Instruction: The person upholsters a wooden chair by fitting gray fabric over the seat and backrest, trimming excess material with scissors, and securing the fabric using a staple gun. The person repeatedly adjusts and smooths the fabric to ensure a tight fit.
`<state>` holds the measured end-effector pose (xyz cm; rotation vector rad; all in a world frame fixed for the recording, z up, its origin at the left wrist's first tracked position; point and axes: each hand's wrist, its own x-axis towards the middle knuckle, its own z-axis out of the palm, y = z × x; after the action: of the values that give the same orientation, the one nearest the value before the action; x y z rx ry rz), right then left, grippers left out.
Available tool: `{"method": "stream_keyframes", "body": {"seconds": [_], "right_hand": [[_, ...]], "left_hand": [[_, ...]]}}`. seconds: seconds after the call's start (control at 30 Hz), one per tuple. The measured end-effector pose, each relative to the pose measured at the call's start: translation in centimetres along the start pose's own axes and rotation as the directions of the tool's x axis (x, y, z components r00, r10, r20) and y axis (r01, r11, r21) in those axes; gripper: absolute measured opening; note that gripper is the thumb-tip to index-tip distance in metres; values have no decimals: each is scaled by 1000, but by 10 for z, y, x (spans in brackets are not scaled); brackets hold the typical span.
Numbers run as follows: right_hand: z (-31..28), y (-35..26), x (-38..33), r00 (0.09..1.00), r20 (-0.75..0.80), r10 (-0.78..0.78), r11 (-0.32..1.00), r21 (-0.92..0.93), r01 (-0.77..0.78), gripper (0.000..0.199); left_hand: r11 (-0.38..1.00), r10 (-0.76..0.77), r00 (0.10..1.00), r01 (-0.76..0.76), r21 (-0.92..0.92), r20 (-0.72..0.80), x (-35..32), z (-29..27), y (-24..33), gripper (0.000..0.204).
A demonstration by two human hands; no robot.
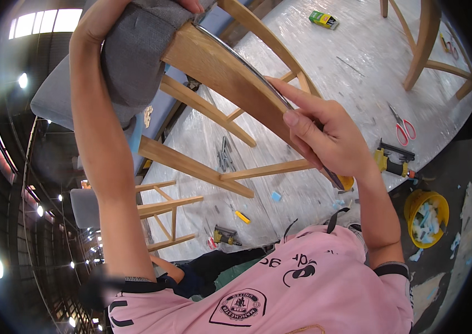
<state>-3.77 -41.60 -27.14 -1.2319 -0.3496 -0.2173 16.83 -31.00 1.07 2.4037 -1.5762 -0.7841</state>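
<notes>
A chair with grey upholstery (pixel 135 50) and wooden legs (pixel 230 72) lies tipped over in front of me. Over the top of its padding reaches my left hand (pixel 105 16), fingertips pressed on the grey fabric; part of this hand is cut off by the upper edge. My right hand (pixel 328 131) is closed round a long screwdriver (pixel 236 55) with a shiny shaft and a dark and yellow handle end. The shaft lies along the wooden leg, its far end at the edge of the fabric. The tip itself cannot be made out.
Plastic film covers the work table (pixel 302 206). On it are red-handled scissors (pixel 403 127), a staple gun (pixel 394 161), another staple gun (pixel 226 235), a yellow cutter (pixel 242 217) and a small green box (pixel 323 20). A yellow bucket (pixel 427 219) holds scraps. Another person's arm (pixel 167 270) shows below.
</notes>
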Motion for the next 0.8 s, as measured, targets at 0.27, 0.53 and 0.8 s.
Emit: {"method": "stream_keyframes", "body": {"seconds": [0.27,0.53,0.8], "right_hand": [[-3,-12,20,996,66,59,984,163,-70,48],[15,-26,5,988,26,154,962,225,-156,50],[-6,-6,-37,972,58,228,926,295,-235,47]], "left_hand": [[996,51,999,-52,74,7,-3,3,-4,54],[969,143,985,-159,189,94,-3,1,-11,52],[950,208,965,-238,202,160,-2,0,-7,51]]}}
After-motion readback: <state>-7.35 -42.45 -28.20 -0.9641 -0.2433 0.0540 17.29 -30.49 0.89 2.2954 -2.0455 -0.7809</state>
